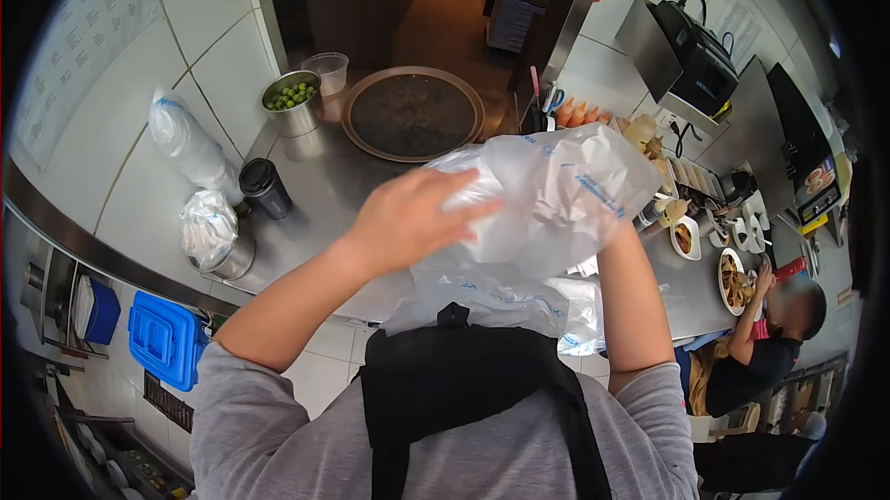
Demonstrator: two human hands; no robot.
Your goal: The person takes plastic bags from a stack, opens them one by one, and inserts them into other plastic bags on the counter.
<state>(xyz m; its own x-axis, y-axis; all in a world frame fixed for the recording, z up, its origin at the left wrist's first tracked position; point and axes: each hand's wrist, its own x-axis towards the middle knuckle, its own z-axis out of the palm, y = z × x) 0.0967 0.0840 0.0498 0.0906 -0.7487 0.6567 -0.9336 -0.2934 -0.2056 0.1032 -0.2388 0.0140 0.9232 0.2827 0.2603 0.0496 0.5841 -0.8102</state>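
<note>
A clear plastic bag [565,185] with blue print is spread out above the counter in front of me. My left hand [408,217] is at the bag's left side, palm down with fingers apart and slightly blurred. My right hand [614,222] is at the bag's right side, covered by the crumpled plastic, so its fingers are hidden. More clear printed plastic [501,301] lies below, between my forearms and close to my chest.
A round brown-rimmed tray [362,134], a metal pot of green citrus [295,97], a clear cup [326,72] and a black lidded cup [265,187] stand on the counter [315,250]. Bagged stacks [209,222] are left. At right, another person [756,342] reaches to a food plate [736,282].
</note>
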